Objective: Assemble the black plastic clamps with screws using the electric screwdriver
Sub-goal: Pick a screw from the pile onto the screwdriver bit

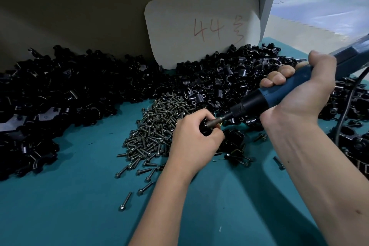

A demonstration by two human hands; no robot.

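Note:
My left hand [194, 136] grips a black plastic clamp [205, 127] just above the teal table, mostly hidden by my curled fingers. My right hand [299, 90] holds the blue and black electric screwdriver [265, 99] at a slant, its metal bit [214, 122] pressed into the clamp. A heap of grey screws [157, 126] lies right beside my left hand. Another black clamp [233, 139] sits on the table just right of that hand.
Big piles of black clamps cover the table's left side [60, 96] and back right [229, 78]. A white card marked "44" [201, 26] leans on the back wall. The screwdriver's cable [345, 110] hangs at the right. Loose screws [125, 201] dot the teal mat [69, 205].

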